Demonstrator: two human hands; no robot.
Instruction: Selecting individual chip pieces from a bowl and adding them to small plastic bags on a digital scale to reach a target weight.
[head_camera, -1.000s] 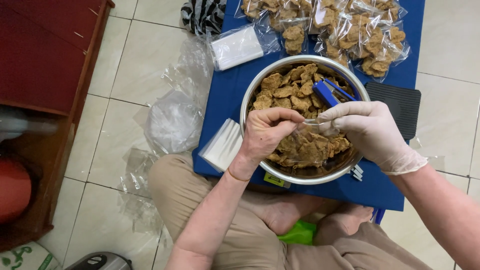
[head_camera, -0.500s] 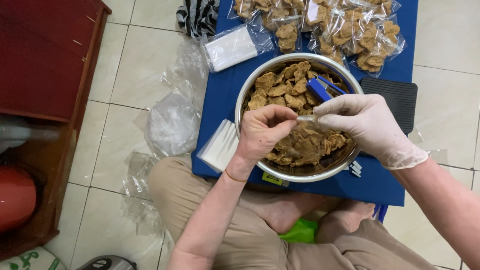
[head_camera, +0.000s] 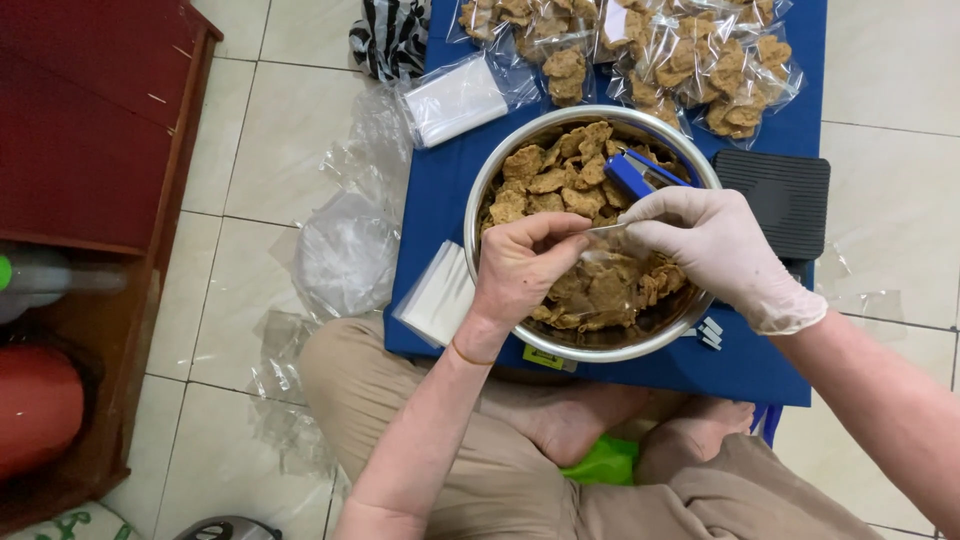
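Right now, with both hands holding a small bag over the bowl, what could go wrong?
1. The clear bag is pinched only at its top edge between the bare left hand and the gloved right hand; it might slip and spill into the metal bowl.
2. The blue stapler rests on the snacks inside the bowl and may pick up crumbs or grease.
3. The bowl reaches the blue table near its front edge, so a push could tip it.

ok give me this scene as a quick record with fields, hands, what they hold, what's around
left hand: bare left hand, fingers pinching a small clear plastic bag over the bowl
right hand: gloved right hand, pinching the same bag
bowl: steel bowl of brown fried snacks, blue stapler inside
surface: blue table
behind bowl: filled snack bags
right of bowl: black scale
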